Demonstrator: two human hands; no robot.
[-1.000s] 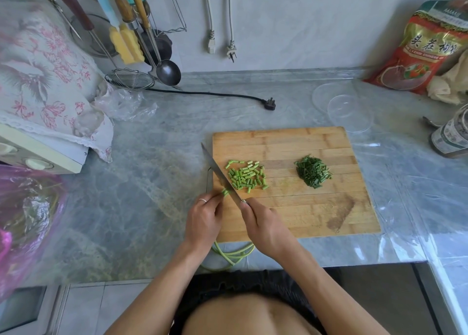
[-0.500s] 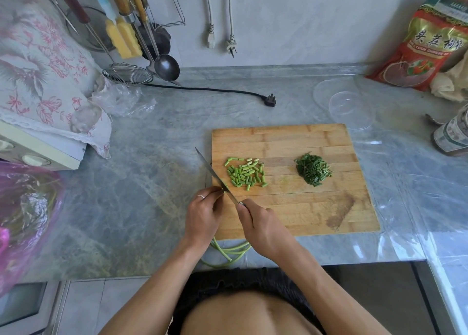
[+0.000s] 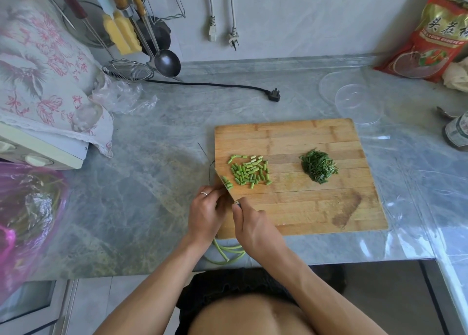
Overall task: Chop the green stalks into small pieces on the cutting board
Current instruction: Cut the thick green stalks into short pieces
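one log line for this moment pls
phase: chopping | left hand: shut on stalks | right hand: shut on knife | board: two cut piles

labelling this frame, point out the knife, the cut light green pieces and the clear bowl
knife [image 3: 219,176]: head view, middle of blade
cut light green pieces [image 3: 249,171]: head view, centre of pile
clear bowl [image 3: 358,104]: head view, its base

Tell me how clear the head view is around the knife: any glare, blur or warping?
Head view: even daylight, chopped pieces and board sharp; the knife near the left hand is slightly smeared; glare on the plastic sheet at right; wide-angle lens bends the counter edges.
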